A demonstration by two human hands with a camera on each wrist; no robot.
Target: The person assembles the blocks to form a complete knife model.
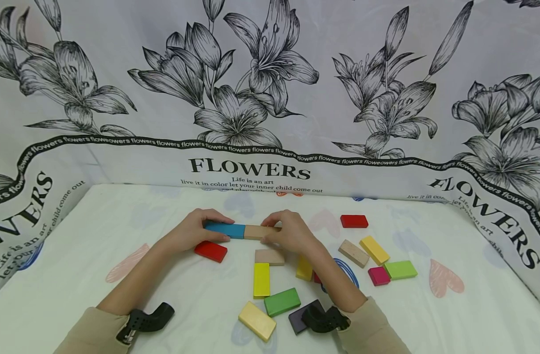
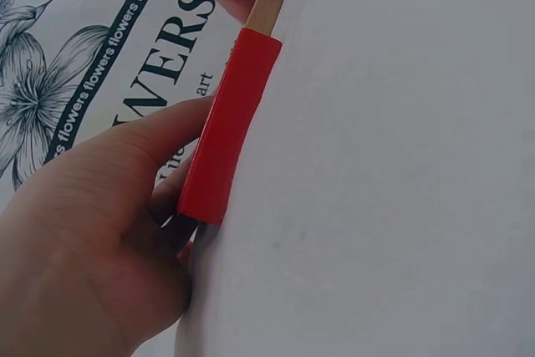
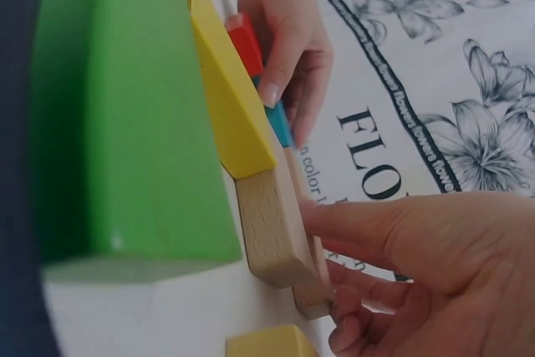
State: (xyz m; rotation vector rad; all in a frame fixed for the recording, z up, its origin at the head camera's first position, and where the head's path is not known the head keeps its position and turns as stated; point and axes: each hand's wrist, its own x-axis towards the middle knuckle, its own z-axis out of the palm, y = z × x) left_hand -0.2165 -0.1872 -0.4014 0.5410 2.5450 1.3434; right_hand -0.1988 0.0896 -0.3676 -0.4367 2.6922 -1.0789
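Note:
Near the middle of the table, a blue block [image 1: 225, 230] and a plain wooden block [image 1: 254, 232] lie end to end in a row. My left hand [image 1: 194, 229] grips the blue block between thumb and fingers. At the wooden block's right end, my right hand [image 1: 292, 232] pinches it by its sides. Just in front of the left hand lies a red block [image 1: 211, 251], which hides the blue one in the left wrist view. A second wooden block [image 1: 270, 257] sits close in front of the row, with a yellow block [image 1: 261, 280] below it.
Nearer the person are a green block [image 1: 282, 302], a pale yellow block [image 1: 257, 321] and a dark block [image 1: 298, 318], partly covered by the right wrist camera. To the right lie a red block [image 1: 354, 221], a wooden block [image 1: 354, 253] and several coloured ones. Floral cloth [image 1: 270, 123] rises behind.

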